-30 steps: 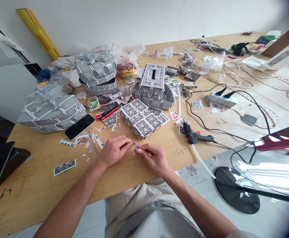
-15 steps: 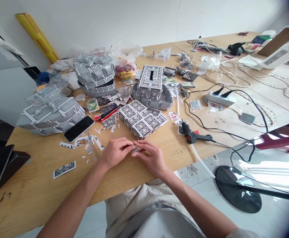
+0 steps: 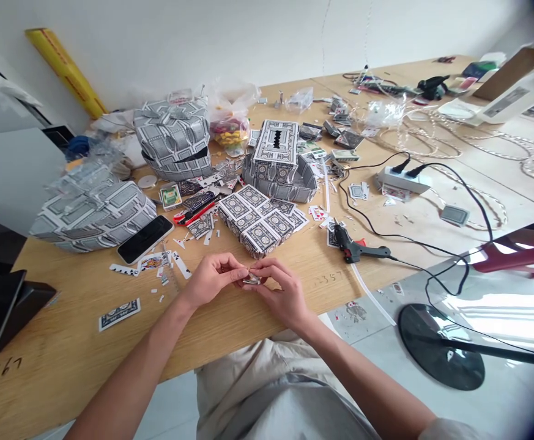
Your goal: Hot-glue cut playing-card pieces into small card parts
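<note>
The person wears a loose, light grey top [image 3: 294, 406] and creased, pale beige trousers [image 3: 234, 370]. 1 grey sleeve [image 3: 448, 429] shows on the right arm, ending above the forearm. Both forearms, the left hand [image 3: 214, 280] and the right hand [image 3: 285, 294] are bare.

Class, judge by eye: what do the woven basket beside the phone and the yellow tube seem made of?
Woven basket: probably folded playing cards, semi-gloss; printed borders repeat.

Yellow tube: perhaps plastic film or coated card; its surface looks smooth, slightly shiny.
</note>
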Motion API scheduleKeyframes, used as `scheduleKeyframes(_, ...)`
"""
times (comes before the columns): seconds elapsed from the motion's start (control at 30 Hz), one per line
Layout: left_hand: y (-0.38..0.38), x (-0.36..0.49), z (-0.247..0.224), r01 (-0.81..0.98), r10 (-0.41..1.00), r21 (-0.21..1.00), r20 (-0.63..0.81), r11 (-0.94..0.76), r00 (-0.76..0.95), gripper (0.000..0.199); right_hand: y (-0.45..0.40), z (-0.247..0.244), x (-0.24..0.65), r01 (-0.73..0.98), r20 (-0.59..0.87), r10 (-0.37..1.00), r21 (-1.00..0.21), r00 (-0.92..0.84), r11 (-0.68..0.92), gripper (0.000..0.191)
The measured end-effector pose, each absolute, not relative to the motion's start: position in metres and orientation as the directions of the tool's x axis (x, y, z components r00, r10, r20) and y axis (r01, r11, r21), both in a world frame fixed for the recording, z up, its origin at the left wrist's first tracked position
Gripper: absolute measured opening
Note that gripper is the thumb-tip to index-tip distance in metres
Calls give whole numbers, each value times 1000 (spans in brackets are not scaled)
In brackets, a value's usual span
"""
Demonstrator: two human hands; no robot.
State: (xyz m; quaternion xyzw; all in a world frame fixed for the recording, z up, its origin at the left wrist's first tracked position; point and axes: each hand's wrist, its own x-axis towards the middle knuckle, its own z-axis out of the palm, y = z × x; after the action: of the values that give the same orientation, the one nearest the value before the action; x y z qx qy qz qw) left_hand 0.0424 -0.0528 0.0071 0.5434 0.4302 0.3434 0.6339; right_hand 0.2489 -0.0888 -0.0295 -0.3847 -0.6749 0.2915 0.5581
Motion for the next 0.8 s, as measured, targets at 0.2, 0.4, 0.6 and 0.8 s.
scheduleKeyframes(0.2,-53,41,13,77,879,986,-164,145,447,39,-91,-28,248,186,531,846,-827,-56,531,11)
scheduleKeyframes(0.4,-55,47,14,28,869,983,-173,181,463,43,-88,-30,249,194,493,869,-849,-44,492,14)
scheduleKeyframes(0.6,-56,52,11,97,817,965,-258,243,515,51,-89,-30,249,220,506,861,-835,-53,504,17)
scheduleKeyframes(0.8,-55,47,9,142,800,965,-261,219,539,51,-91,-32,250,248,508,857,-822,-86,512,20)
